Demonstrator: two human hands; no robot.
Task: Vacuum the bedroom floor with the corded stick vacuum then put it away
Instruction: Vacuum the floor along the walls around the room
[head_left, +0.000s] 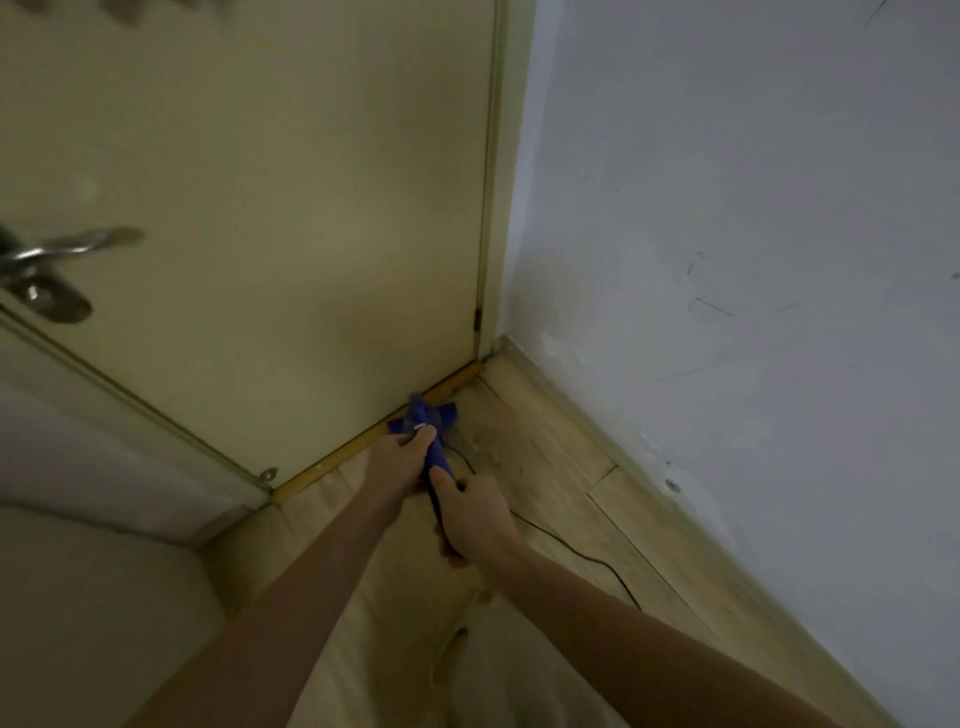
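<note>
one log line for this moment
phase: vacuuming | left hand: holds blue vacuum | right hand: holds its handle | head: at door threshold | cord: on floor

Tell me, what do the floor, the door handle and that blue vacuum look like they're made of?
The floor looks like wood or wood-look laminate: pale planks with grain and visible seams. The door handle appears to be polished metal, silvery with bright glints. The vacuum, gripped by the left hand and the right hand, seems to be moulded plastic, evenly blue, though blur hides detail.
</note>
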